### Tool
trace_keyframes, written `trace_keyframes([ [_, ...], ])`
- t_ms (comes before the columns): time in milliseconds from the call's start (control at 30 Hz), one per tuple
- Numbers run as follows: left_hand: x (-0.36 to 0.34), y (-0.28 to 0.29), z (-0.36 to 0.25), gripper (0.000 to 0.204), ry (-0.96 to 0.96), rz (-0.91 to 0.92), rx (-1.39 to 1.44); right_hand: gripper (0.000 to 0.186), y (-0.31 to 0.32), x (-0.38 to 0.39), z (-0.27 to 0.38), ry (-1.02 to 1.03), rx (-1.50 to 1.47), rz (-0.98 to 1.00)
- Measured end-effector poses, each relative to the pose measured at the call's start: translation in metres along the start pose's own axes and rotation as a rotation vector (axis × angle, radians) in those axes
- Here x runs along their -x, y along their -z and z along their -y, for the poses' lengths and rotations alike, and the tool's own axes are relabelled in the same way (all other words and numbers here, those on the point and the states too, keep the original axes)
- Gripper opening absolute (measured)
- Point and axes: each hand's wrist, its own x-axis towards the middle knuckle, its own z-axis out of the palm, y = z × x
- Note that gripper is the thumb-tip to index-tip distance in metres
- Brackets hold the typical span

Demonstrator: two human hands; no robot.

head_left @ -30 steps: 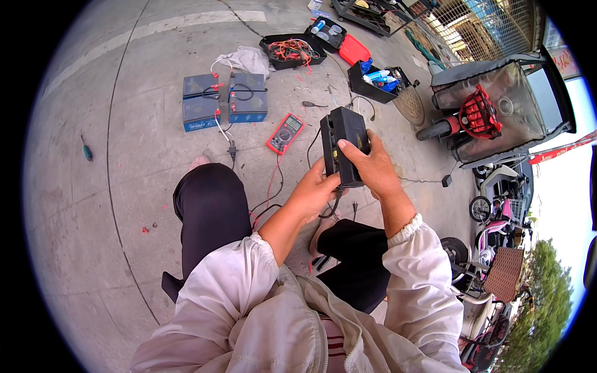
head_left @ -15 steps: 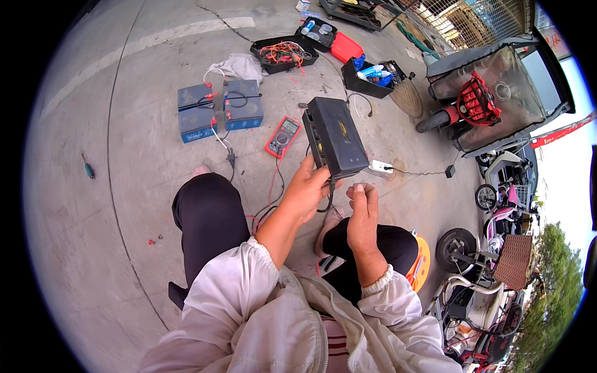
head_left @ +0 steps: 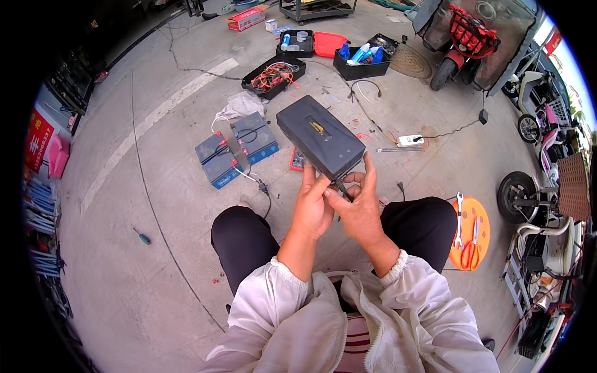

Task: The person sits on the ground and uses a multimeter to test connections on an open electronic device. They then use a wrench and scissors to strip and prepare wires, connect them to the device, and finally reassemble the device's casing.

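Note:
Between my hands is a black rectangular box (head_left: 298,122) with a worn yellow marking on top and a cable at its lower end. My left hand (head_left: 310,208) grips it from below at that end. My right hand (head_left: 362,208) has its thumb on the cable end and a finger up at the box's right corner. Beyond the box, blue batteries (head_left: 255,142) with jumper wires rest on the floor; a red multimeter (head_left: 296,160) is mostly hidden behind the box.
Open toolboxes (head_left: 273,84) lie ahead. A power strip (head_left: 410,141) is right of centre, an orange stool (head_left: 479,258) with wrench and scissors beside my right knee, a screwdriver (head_left: 142,236) at left. A three-wheeler (head_left: 443,74) and scooters (head_left: 525,127) line the right side.
My right hand left the box, then returned at its lower cable end. The box now lies more flat, turned with its top toward me. The view has swung, showing more at the left.

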Motion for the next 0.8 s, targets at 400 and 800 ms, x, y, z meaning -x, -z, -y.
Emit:
trace_keyframes([
  [400, 0.09, -0.031, -0.016, 0.047, -0.075, -0.243, -0.127, 0.094, 0.022, 0.031, 0.038, -0.016, -0.106, 0.314],
  [800, 0.143, -0.021, -0.011, 0.031, 0.347, -0.526, -0.272, 0.086, 0.04, 0.057, -0.015, 0.117, 0.062, 0.442],
])
